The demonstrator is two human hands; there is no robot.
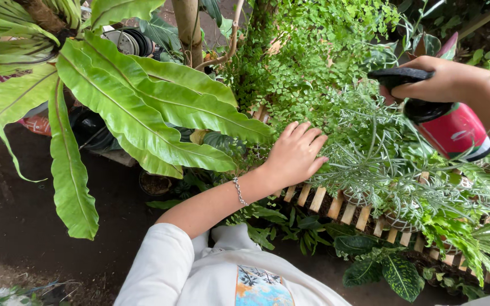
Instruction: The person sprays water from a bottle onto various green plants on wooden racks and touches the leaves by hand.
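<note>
My right hand (435, 79) grips a red spray bottle (455, 129) by its black trigger head, with the nozzle pointing left over a feathery grey-green plant (370, 153). My left hand (296, 156) rests with fingers together on the foliage at that plant's left edge, above a slatted wooden shelf (319, 199). A thin bracelet circles my left wrist. A fine-leaved fern (307, 56) rises just behind both hands.
A large bird's-nest fern (143, 107) with broad glossy leaves spreads at the left. Small potted plants (392, 275) stand below the shelf on dark ground (18, 215). A trunk (188, 28) and dark pots stand at the back.
</note>
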